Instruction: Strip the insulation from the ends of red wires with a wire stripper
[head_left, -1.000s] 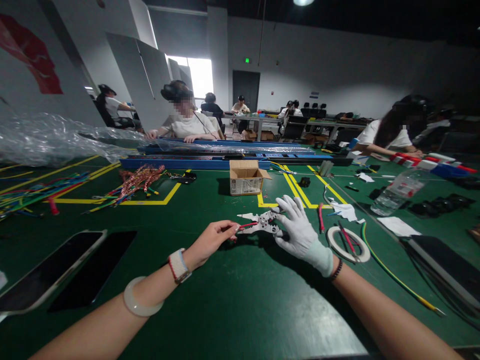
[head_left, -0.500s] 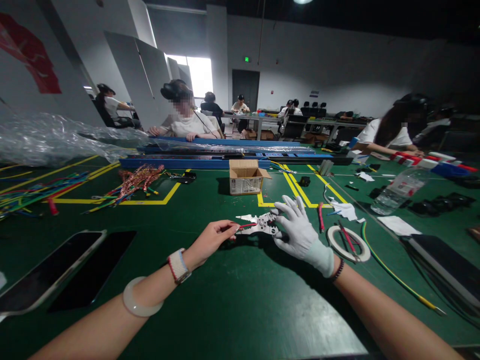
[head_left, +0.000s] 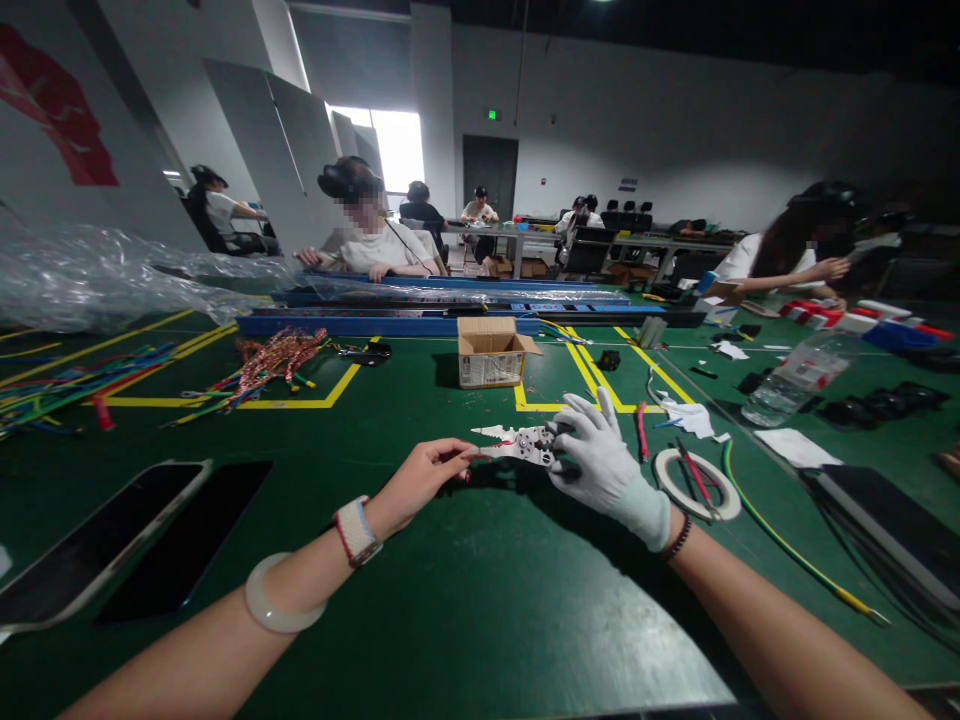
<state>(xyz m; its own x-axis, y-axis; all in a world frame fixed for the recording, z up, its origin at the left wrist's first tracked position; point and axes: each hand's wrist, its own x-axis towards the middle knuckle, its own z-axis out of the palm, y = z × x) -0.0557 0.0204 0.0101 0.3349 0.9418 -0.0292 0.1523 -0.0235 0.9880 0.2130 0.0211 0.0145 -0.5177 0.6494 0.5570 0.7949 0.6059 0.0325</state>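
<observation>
My bare left hand [head_left: 431, 478] pinches a thin red wire [head_left: 466, 476] between thumb and fingers; only a small bit of it shows below the fingertips. Just right of those fingertips is a silver wire stripper [head_left: 525, 443], its toothed jaws parted and pointing left. A short red piece lies between the jaws. My right hand [head_left: 600, 462], in a white glove, grips the stripper's handle end, mostly hidden by the fingers. Both hands are held over the green table, and the left fingertips are close to the lower jaw.
Behind the stripper stands an open cardboard box [head_left: 491, 368]. A white tape roll [head_left: 697, 487], a green-yellow cable [head_left: 787, 560] and a water bottle [head_left: 799, 380] lie to the right. Two phones [head_left: 105, 540] are at left, with copper wire bundles [head_left: 277, 362] beyond. Co-workers sit across the table.
Less red shows between my left fingertips and the stripper; the red piece now appears only between the jaws. Both hands stay nearly in place. A co-worker at right has raised a hand.
</observation>
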